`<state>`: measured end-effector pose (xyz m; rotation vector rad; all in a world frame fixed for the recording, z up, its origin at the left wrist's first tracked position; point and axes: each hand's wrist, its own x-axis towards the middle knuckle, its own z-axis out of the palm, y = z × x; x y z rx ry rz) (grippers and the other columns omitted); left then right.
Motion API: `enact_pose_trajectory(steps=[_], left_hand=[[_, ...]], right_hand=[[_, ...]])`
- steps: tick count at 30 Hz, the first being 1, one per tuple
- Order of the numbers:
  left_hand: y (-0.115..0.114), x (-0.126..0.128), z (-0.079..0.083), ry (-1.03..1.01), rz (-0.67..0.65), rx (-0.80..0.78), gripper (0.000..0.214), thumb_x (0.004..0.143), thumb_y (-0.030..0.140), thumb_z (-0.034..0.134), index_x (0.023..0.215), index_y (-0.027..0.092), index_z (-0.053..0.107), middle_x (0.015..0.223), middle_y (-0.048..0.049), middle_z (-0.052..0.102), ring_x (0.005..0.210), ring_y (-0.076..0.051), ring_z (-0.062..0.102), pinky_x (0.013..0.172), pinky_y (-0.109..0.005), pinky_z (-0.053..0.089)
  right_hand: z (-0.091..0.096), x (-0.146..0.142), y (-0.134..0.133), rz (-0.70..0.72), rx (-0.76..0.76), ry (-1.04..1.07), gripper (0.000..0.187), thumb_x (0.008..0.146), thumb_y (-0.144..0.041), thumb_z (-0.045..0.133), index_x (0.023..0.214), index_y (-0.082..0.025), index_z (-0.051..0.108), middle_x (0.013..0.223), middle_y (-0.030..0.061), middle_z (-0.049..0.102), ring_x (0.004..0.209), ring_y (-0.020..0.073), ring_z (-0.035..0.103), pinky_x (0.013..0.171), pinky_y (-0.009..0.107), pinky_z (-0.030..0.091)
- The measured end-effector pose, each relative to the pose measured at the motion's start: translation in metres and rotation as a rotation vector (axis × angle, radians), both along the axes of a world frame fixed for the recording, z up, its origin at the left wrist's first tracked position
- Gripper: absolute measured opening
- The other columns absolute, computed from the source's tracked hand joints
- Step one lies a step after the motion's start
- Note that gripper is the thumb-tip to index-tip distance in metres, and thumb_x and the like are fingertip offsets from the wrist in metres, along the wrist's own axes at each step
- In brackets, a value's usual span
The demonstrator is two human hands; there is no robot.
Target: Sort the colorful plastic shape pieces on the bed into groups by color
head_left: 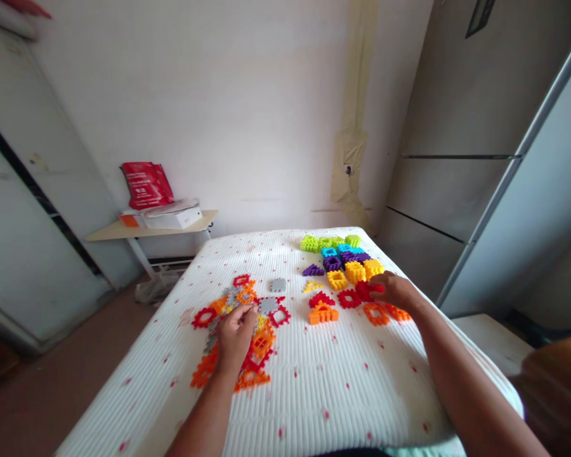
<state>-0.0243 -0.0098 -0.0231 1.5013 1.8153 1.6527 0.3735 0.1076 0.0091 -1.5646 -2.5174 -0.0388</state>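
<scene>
My left hand [235,335] rests on a loose pile of red, orange and grey plastic interlocking tiles [247,324] on a white quilted bed [314,393]; its fingers are curled and pinch a grey tile [266,306]. My right hand [394,289] reaches to the right, fingers closed on a red tile [367,290] at the edge of sorted stacks: yellow [356,273], purple [337,259], blue [335,250] and green [326,242]. Orange and red tiles [323,312] lie just in front of that hand.
A small wooden side table [147,230] with a red bag [145,184] and a white box stands beyond the bed's far left corner. Grey cabinet doors [480,190] rise close on the right. Brown floor shows on the left.
</scene>
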Motion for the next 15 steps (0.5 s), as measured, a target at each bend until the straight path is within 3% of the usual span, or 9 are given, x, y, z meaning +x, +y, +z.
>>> enact_pose_trajectory(steps=[2,4,6,8,11,15], left_hand=[[0.001,-0.004,0.0,0.022,0.126,0.049,0.029,0.074,0.04,0.054,0.074,0.014,0.067,0.063,-0.0028,0.065,0.06,-0.017,0.059,0.06,-0.027,0.048],[0.001,-0.007,0.001,0.094,0.173,0.104,0.026,0.075,0.037,0.054,0.075,0.015,0.067,0.069,-0.004,0.067,0.064,-0.017,0.06,0.064,-0.028,0.048],[0.0,-0.006,0.003,0.225,0.108,0.135,0.021,0.076,0.032,0.053,0.074,0.016,0.067,0.074,-0.0048,0.068,0.07,-0.017,0.06,0.069,-0.03,0.048],[0.0,0.001,0.006,0.39,-0.042,0.112,0.018,0.076,0.026,0.052,0.071,0.017,0.067,0.075,-0.0045,0.067,0.075,-0.017,0.059,0.073,-0.03,0.047],[-0.001,0.015,0.01,0.644,-0.233,-0.025,0.014,0.074,0.021,0.055,0.072,0.02,0.069,0.076,-0.0034,0.067,0.08,-0.018,0.057,0.077,-0.031,0.044],[-0.003,0.028,0.01,0.891,-0.236,-0.204,0.017,0.073,0.025,0.059,0.086,0.023,0.07,0.085,-0.0051,0.065,0.088,-0.022,0.053,0.081,-0.036,0.039]], right_hand=[[-0.003,0.001,0.001,-0.01,0.029,0.012,0.026,0.076,-0.036,0.055,0.096,-0.027,0.069,0.102,0.0026,0.068,0.098,0.021,0.059,0.079,0.027,0.046],[-0.003,0.002,0.0,-0.016,0.105,0.029,0.025,0.076,-0.038,0.055,0.093,-0.027,0.07,0.104,0.0031,0.068,0.097,0.021,0.06,0.075,0.027,0.047],[0.0,0.0,-0.003,-0.006,0.227,0.058,0.026,0.078,-0.042,0.054,0.092,-0.026,0.069,0.107,0.0044,0.067,0.096,0.0211,0.061,0.072,0.028,0.049],[0.004,-0.006,-0.008,0.026,0.36,0.1,0.03,0.081,-0.045,0.051,0.093,-0.024,0.068,0.106,0.0059,0.067,0.093,0.0207,0.062,0.071,0.028,0.049],[0.01,-0.022,-0.014,0.087,0.529,0.176,0.032,0.086,-0.045,0.047,0.091,-0.02,0.066,0.099,0.0083,0.068,0.089,0.0208,0.062,0.069,0.029,0.049],[0.013,-0.049,-0.022,0.189,0.639,0.257,0.027,0.088,-0.038,0.046,0.087,-0.018,0.065,0.088,0.0083,0.069,0.081,0.0192,0.062,0.07,0.028,0.048]])
